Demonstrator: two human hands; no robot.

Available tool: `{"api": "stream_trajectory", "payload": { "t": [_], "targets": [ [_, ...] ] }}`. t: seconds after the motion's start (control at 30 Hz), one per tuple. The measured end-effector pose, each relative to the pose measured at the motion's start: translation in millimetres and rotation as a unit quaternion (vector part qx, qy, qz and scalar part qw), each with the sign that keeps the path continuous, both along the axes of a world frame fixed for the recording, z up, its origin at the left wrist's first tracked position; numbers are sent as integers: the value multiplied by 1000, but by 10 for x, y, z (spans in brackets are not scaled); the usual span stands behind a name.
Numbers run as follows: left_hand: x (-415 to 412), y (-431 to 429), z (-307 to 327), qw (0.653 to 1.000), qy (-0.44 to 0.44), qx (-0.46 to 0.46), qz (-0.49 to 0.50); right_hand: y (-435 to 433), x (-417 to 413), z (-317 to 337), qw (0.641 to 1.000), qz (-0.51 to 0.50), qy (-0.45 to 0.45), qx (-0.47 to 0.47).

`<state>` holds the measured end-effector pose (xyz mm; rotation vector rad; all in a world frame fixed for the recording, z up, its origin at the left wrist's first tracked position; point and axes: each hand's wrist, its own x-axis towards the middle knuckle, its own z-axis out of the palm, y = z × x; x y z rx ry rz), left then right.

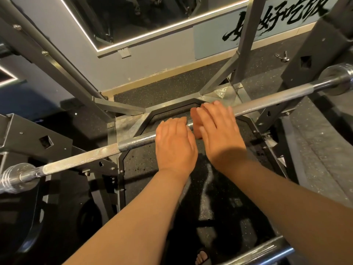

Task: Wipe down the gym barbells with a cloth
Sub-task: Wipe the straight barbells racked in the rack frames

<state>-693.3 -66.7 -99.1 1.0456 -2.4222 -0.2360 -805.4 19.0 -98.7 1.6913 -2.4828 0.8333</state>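
A steel barbell (82, 158) lies across the rack, running from lower left to upper right. My left hand (174, 148) sits on its smooth middle, fingers bent over the bar. Just to its right, my right hand (217, 132) lies across the bar with fairly straight fingers and presses a salmon-coloured cloth (195, 116) onto it. The cloth shows only between the two hands and below my right thumb. The rest of it is hidden under the palm.
Grey rack uprights (246, 35) and braces stand beyond the bar. Black rack brackets (28, 134) hold the bar at both ends. Dark weight plates (24, 217) sit low on the left. A second bar (263, 251) crosses the bottom right. A sandalled foot (202, 257) stands on the rubber floor.
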Motion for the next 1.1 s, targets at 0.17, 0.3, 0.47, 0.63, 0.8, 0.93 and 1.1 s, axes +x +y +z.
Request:
{"api": "stream_trajectory", "payload": {
  "t": [0.17,0.3,0.47,0.63,0.8,0.93,1.1],
  "targets": [
    [2,12,3,1000,3,4,1,15,-238,107,993,27,61,100],
    [6,18,-1,1000,13,-2,-3,-100,-447,205,997,-22,15,66],
    [7,30,43,1000,-4,11,5,11,34,20,997,-69,-29,16],
    [-13,22,50,1000,-2,16,9,-51,109,-5,998,-36,-37,40],
    [16,20,27,1000,0,7,-6,5,-350,122,994,1,65,92],
    [15,18,-5,1000,13,1,-5,90,-379,69,986,-165,-28,3],
    [-3,7,-19,1000,10,-3,1,-182,95,4,997,-76,-16,7]
  ]
}}
